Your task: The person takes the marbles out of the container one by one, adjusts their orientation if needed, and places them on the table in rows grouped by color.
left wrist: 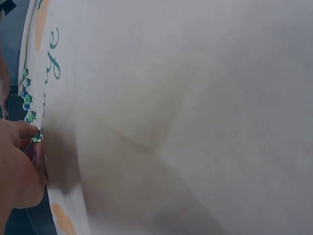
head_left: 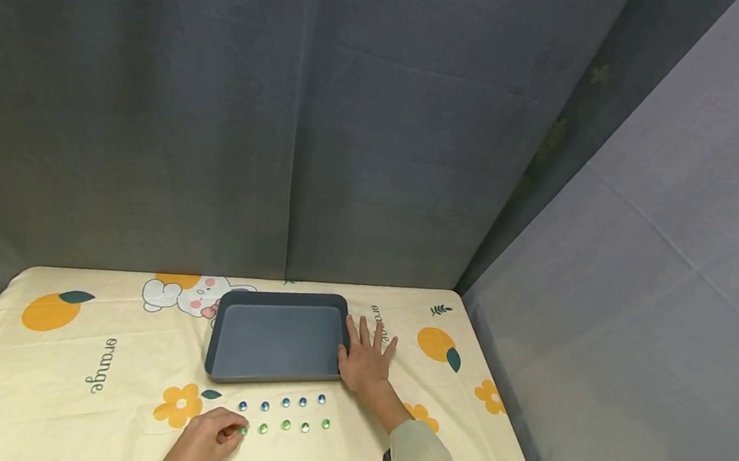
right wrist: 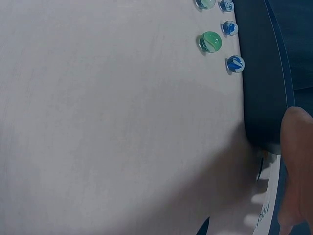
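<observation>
My left hand (head_left: 206, 438) pinches a green glass marble (head_left: 244, 430) between thumb and fingertips, at the left end of a row of green marbles (head_left: 286, 424). In the left wrist view that green marble (left wrist: 37, 135) shows between the fingertips, close over the cloth. Just beyond runs a matching row of blue marbles (head_left: 286, 403). Behind both rows lies a dark grey rectangular tray (head_left: 279, 339) with raised sides and nothing in it. With fingers spread, my right hand (head_left: 367, 364) rests at the tray's right edge, its thumb at the rim in the right wrist view.
A cream tablecloth (head_left: 136, 378) printed with oranges, flowers and rabbits covers the table. Grey curtains (head_left: 285, 144) hang behind it, and a paler grey panel (head_left: 630, 316) stands along the right side.
</observation>
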The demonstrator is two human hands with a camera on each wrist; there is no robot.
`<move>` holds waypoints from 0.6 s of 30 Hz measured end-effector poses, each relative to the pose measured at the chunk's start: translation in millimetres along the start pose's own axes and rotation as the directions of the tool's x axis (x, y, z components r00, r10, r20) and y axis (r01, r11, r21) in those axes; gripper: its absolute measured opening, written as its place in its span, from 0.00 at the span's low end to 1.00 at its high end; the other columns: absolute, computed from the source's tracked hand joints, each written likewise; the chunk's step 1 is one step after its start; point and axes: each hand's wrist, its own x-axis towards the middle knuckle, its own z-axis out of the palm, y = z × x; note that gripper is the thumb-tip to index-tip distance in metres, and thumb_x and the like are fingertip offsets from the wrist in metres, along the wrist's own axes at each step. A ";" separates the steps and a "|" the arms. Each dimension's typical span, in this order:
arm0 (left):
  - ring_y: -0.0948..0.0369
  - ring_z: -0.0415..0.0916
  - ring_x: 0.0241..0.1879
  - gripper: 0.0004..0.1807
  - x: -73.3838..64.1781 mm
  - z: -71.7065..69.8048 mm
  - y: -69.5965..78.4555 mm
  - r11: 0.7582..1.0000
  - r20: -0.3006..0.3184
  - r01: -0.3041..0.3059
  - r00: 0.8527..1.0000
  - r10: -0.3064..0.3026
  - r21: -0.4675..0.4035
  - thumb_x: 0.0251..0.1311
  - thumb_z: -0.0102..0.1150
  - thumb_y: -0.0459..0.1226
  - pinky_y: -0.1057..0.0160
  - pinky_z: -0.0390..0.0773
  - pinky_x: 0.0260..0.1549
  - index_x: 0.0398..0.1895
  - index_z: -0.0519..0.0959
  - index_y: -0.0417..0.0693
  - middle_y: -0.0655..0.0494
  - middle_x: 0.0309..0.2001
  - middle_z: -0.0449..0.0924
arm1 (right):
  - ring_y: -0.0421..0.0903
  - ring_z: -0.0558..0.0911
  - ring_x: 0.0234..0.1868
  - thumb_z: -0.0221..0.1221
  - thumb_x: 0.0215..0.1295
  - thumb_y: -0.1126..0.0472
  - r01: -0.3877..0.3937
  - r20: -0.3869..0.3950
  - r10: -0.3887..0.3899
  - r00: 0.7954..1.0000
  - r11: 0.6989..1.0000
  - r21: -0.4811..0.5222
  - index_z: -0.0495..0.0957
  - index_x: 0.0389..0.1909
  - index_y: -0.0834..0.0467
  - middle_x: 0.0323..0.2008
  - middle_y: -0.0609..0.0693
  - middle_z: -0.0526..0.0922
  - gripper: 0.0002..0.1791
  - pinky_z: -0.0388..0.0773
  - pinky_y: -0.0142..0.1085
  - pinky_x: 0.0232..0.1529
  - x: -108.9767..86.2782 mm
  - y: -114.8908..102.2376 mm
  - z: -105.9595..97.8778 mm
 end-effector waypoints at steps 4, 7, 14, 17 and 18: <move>0.73 0.70 0.27 0.10 0.0 0.7 0.0 1.000 -0.004 0.006 1.000 -0.006 0.002 0.51 0.73 0.29 0.69 0.75 0.26 0.34 0.86 0.50 0.65 0.31 0.78 | 0.64 0.46 0.76 0.43 0.76 0.42 0.007 -0.001 -0.007 1.000 1.000 -0.010 0.49 0.80 0.43 0.78 0.53 0.53 0.35 0.40 0.71 0.67 0.3 0.1 -1.1; 0.74 0.69 0.27 0.10 -0.1 1.4 0.0 1.000 -0.007 0.010 1.000 -0.010 0.010 0.51 0.73 0.28 0.69 0.75 0.26 0.34 0.86 0.50 0.66 0.31 0.78 | 0.64 0.47 0.76 0.44 0.76 0.43 0.013 -0.001 -0.013 1.000 1.000 -0.006 0.49 0.80 0.44 0.77 0.53 0.53 0.35 0.40 0.71 0.67 -0.2 0.0 -2.5; 0.73 0.71 0.27 0.10 0.1 0.1 1.4 1.000 -0.008 0.028 1.000 -0.028 -0.007 0.50 0.73 0.28 0.68 0.76 0.26 0.34 0.85 0.49 0.64 0.32 0.79 | 0.64 0.47 0.76 0.43 0.76 0.42 0.010 0.003 -0.010 1.000 1.000 -0.015 0.49 0.80 0.44 0.77 0.53 0.53 0.35 0.41 0.70 0.67 -0.2 -0.9 -3.6; 0.73 0.72 0.28 0.10 0.0 -1.0 2.0 0.999 -0.011 0.032 0.999 -0.033 -0.023 0.50 0.74 0.28 0.68 0.77 0.26 0.35 0.85 0.48 0.64 0.33 0.80 | 0.64 0.46 0.77 0.42 0.76 0.41 0.005 0.013 -0.005 1.000 1.000 -0.020 0.48 0.80 0.43 0.78 0.53 0.52 0.35 0.40 0.70 0.67 -0.8 -1.3 -4.3; 0.72 0.73 0.28 0.10 0.2 -1.0 1.9 0.999 -0.010 0.036 0.999 -0.036 -0.030 0.50 0.74 0.28 0.68 0.77 0.26 0.35 0.85 0.48 0.64 0.33 0.80 | 0.64 0.46 0.77 0.42 0.76 0.41 0.005 0.015 -0.005 1.000 1.000 -0.019 0.48 0.80 0.43 0.78 0.53 0.52 0.35 0.40 0.70 0.67 -0.8 -1.1 -4.4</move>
